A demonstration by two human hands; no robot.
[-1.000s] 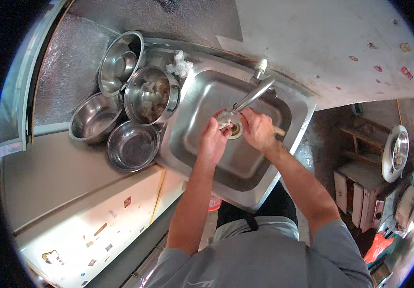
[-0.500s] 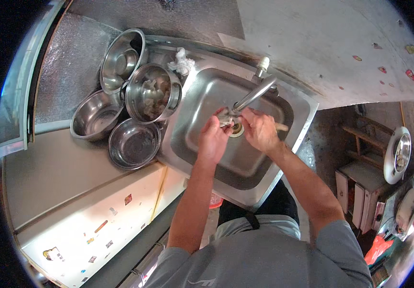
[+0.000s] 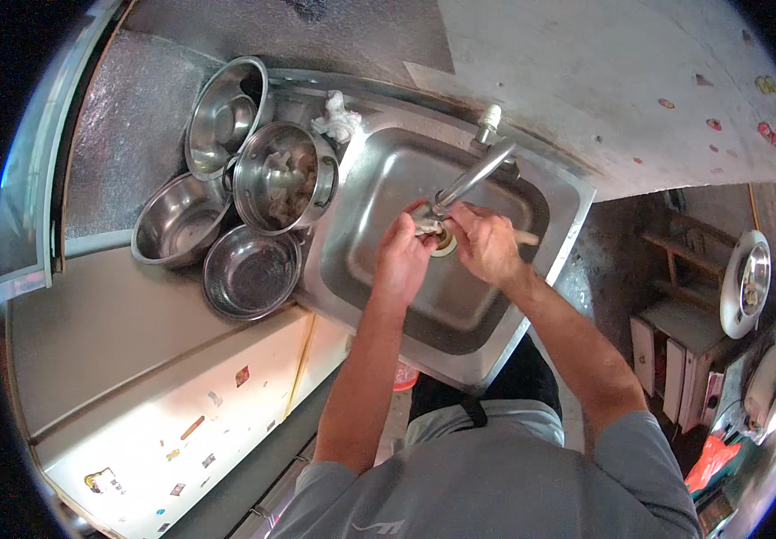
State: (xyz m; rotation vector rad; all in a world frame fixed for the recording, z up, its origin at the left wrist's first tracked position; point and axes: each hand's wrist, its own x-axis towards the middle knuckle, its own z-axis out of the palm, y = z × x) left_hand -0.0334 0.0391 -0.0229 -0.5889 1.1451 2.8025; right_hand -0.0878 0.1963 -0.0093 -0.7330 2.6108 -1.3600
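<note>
Beneath the tap (image 3: 478, 175), whose spout comes in from one o'clock, a small pale piece (image 3: 425, 221) sits in the left hand (image 3: 403, 255), pinched between thumb and fingers near the sink's drain (image 3: 444, 245). The right hand (image 3: 487, 250), at the piece's four o'clock, has its fingers curled close to it; I cannot tell whether they grasp the piece or something whose tan handle (image 3: 526, 237) shows just beyond, at three o'clock. Whether water is running cannot be made out either.

With the piece held and not set down, its turn looks unfinished. Farther out, at ten o'clock, a two-handled steel pot (image 3: 252, 171) holds a heap of pale and brownish pieces (image 3: 285, 184); whether they are done or waiting, I cannot tell. A round bowl (image 3: 248, 269) lies toward nine o'clock on the bench (image 3: 109, 332). Far off at three o'clock, a white-rimmed dish (image 3: 733, 289) carries more pale bits. My judgement is that the work is partway along, the amount left unclear.
</note>
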